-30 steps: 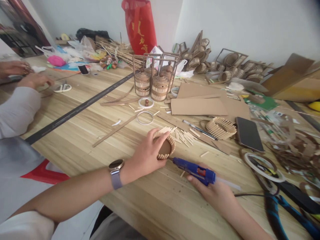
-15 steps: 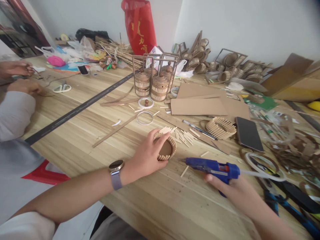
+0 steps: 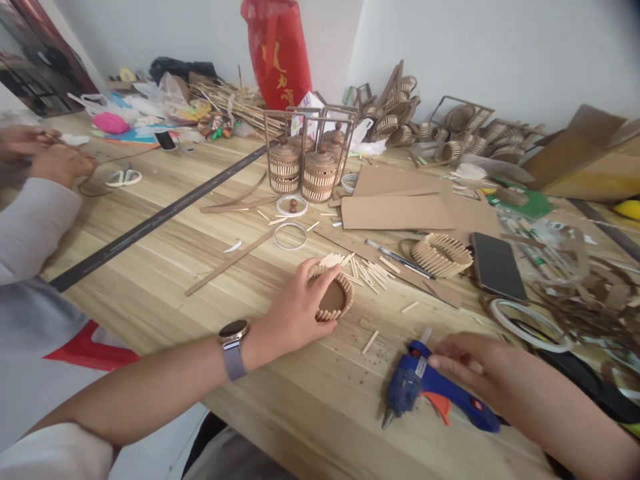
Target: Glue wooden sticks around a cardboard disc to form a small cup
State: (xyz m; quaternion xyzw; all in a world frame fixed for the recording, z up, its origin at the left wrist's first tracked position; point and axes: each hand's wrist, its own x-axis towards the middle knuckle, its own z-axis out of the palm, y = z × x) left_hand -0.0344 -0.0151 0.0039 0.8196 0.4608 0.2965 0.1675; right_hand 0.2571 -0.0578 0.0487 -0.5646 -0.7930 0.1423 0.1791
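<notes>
My left hand [image 3: 295, 307] curves its fingers and thumb around a small round basket [image 3: 346, 297] walled with short wooden sticks, its open top facing up on the table. Part of its left side is hidden under my fingers. A blue glue gun [image 3: 407, 383] lies on its side to the right, nozzle toward me, orange trigger showing. Close by its back end is my right hand [image 3: 480, 367], fingers loosely bent and thumb apart; whether a fingertip still touches the gun is unclear. Loose short sticks [image 3: 370, 275] are scattered just beyond the basket.
Lidded stick pots [image 3: 320, 175] stand in a frame behind. Cardboard sheets [image 3: 397, 212], a second stick ring [image 3: 443, 256], a phone [image 3: 499, 267] and a white tape roll [image 3: 530, 325] lie to the right. Another person's hands [image 3: 60, 160] work at the far left beside scissors [image 3: 124, 176].
My right hand has set the glue gun down on the table, turned so its nozzle points toward me, and loosened from it. My left hand and the basket have stayed put.
</notes>
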